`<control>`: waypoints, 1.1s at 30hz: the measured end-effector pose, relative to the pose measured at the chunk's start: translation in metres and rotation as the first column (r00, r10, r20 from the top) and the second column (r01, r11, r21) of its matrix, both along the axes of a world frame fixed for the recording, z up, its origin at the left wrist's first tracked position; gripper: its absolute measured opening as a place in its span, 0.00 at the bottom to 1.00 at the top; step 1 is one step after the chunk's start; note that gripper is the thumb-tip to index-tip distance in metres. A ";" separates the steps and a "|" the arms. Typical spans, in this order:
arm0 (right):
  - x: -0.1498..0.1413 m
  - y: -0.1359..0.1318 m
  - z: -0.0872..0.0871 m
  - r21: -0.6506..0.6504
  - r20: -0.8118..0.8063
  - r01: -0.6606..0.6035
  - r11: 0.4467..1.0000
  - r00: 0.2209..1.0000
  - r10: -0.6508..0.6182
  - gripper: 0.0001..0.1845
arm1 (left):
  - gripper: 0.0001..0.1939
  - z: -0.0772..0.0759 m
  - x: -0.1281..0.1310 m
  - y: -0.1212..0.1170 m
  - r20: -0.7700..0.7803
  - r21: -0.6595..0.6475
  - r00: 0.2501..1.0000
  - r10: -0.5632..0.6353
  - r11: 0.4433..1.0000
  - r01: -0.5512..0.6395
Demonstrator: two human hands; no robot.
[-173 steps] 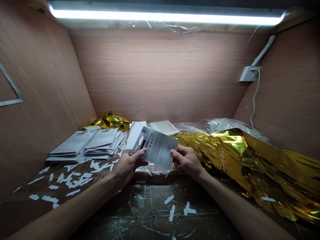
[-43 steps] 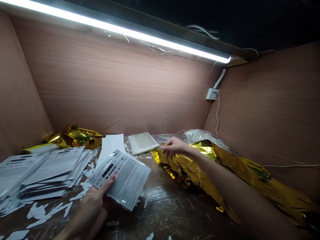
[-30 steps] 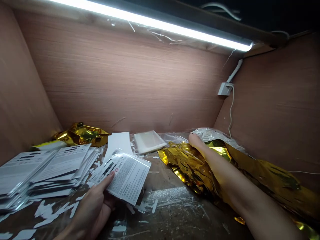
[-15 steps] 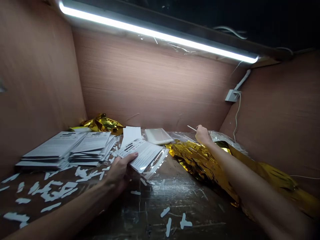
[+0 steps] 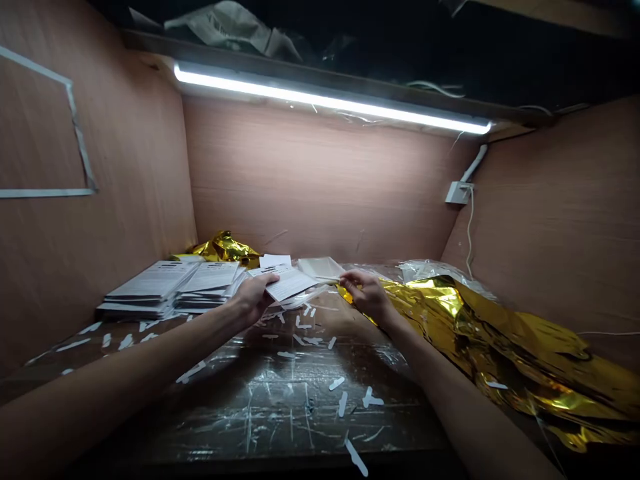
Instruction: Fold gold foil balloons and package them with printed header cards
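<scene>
My left hand (image 5: pixel 254 298) is closed on a printed white card (image 5: pixel 291 283) with clear plastic around or under it, the thumb lying on top. My right hand (image 5: pixel 366 293) pinches a thin white stick (image 5: pixel 327 278), which points left toward the card. Behind the stick lies a pile of clear plastic sleeves (image 5: pixel 315 267). Two stacks of printed cards (image 5: pixel 153 283) stand left of my left hand, and a white sheet (image 5: pixel 275 260) is just beyond the held card. Crumpled gold foil (image 5: pixel 445 300) lies beside and under my right forearm.
White paper scraps (image 5: pixel 343 403) are strewn over the dark, film-covered tabletop (image 5: pixel 280 427). More gold foil (image 5: pixel 227 248) sits at the back left. Clear plastic (image 5: pixel 435 272) lies at the back right. Wooden walls enclose three sides, with a tube light (image 5: pixel 330 99) above and a socket box (image 5: pixel 457 193) at right.
My right hand has come from the back right, over the gold foil, to the left beside the card, bringing the white stick. My left hand still holds the card. The view has shifted.
</scene>
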State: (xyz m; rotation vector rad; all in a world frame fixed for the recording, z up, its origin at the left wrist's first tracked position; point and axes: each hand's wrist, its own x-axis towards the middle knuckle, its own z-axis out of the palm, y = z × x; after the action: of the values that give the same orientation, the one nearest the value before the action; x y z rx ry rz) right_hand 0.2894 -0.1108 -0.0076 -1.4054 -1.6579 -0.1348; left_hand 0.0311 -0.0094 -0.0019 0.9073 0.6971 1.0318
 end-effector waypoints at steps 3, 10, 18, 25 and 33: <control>0.000 -0.005 -0.009 0.017 0.059 -0.100 0.995 0.993 0.099 0.11 | 0.06 -0.003 0.002 0.009 0.014 0.014 1.000 -0.006 1.000 0.006; -0.005 -0.003 -0.019 0.101 0.092 -0.125 0.987 0.989 0.116 0.09 | 0.08 -0.026 -0.001 0.008 0.013 -0.034 1.000 -0.006 0.999 0.006; -0.005 -0.003 -0.027 0.063 0.131 -0.114 0.992 0.986 0.105 0.08 | 0.04 -0.027 -0.004 -0.014 0.025 -0.004 0.999 0.033 0.999 -0.032; 0.005 -0.002 -0.030 0.061 0.138 -0.054 0.997 0.989 0.045 0.10 | 0.04 -0.023 -0.004 -0.021 0.024 -0.011 0.998 0.052 0.999 -0.052; -0.017 -0.003 -0.035 0.123 0.183 0.023 0.992 0.982 -0.046 0.10 | 0.06 -0.026 -0.004 -0.032 -0.014 0.029 1.000 -0.019 0.999 0.019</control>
State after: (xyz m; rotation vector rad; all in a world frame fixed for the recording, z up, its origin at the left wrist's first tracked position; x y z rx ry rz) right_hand 0.2723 -0.1141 -0.0430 -1.3640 -1.7461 -0.3896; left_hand 0.0269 -0.0411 -0.0274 0.9457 0.6856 1.0220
